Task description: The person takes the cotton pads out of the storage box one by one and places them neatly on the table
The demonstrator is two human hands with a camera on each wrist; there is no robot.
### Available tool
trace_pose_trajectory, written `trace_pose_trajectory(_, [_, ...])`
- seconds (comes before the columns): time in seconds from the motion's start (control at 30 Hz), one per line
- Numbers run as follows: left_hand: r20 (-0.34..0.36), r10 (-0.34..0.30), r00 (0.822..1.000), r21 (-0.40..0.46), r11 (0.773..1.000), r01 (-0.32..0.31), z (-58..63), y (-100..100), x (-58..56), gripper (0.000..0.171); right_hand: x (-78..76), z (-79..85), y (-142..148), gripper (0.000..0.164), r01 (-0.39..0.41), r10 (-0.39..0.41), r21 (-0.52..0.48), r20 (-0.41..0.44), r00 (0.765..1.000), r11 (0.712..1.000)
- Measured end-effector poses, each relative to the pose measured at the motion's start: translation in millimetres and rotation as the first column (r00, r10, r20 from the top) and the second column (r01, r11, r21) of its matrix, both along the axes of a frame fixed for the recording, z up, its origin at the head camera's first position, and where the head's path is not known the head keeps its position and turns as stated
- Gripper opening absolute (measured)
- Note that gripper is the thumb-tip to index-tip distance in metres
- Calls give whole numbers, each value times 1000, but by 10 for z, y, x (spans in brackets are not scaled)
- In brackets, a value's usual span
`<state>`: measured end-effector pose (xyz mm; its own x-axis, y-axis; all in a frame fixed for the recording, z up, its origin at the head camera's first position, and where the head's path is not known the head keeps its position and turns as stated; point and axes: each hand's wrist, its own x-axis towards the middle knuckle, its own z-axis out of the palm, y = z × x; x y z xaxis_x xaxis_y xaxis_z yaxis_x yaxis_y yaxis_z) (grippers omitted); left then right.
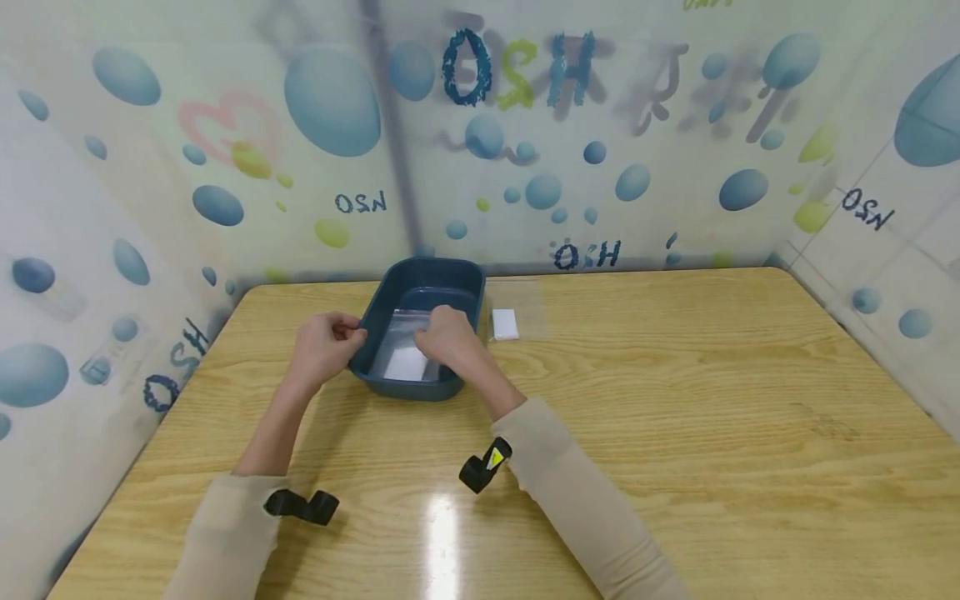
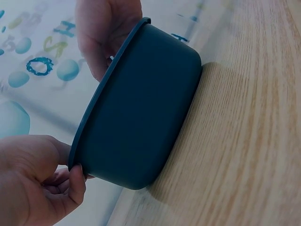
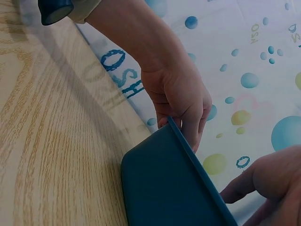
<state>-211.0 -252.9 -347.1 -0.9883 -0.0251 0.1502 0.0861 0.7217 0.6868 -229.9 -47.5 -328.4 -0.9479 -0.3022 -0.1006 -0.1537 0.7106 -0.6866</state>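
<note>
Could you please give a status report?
Left hand pinching blue container edge. Right hand over container, grip unclear. Clear plastic inside. White item alongside, nothing visibly obstructing.

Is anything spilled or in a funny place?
Nothing looks spilled. Maybe the small white rectangle is out of place: it lies on the brown wooden table, outside the dark-blue plastic bin holding clear plastic.

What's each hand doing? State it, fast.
Left hand: closed, holding the tub by its edge.
Right hand: cannot tell; its fingers are partly hidden at the tub.
</note>
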Motion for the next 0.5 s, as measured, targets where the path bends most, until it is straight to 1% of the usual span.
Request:
trace_pose_trajectory(0.13, [-2,-3,1000,0,1000,3,-13,-7,-4,29,-3,-6,6,51,13,-13,-16,-15,1000,1000])
trace_pose_trajectory(0.3, [-6,-10,1000,-5,1000,10,-29,-14,-11,30,-21,-10,8,50,33,-34,-11,-29,999,999])
trace_pose_trajectory(0.43, [2,-12,1000,17,1000,12,-22,-8,-5,29,-38,-10,11,47,51,-51,-6,-46,998,999])
trace_pose_trajectory(0.5, [7,-13,1000,31,999,12,-14,-3,-1,29,-45,-15,13,46,53,-54,-15,-37,998,998])
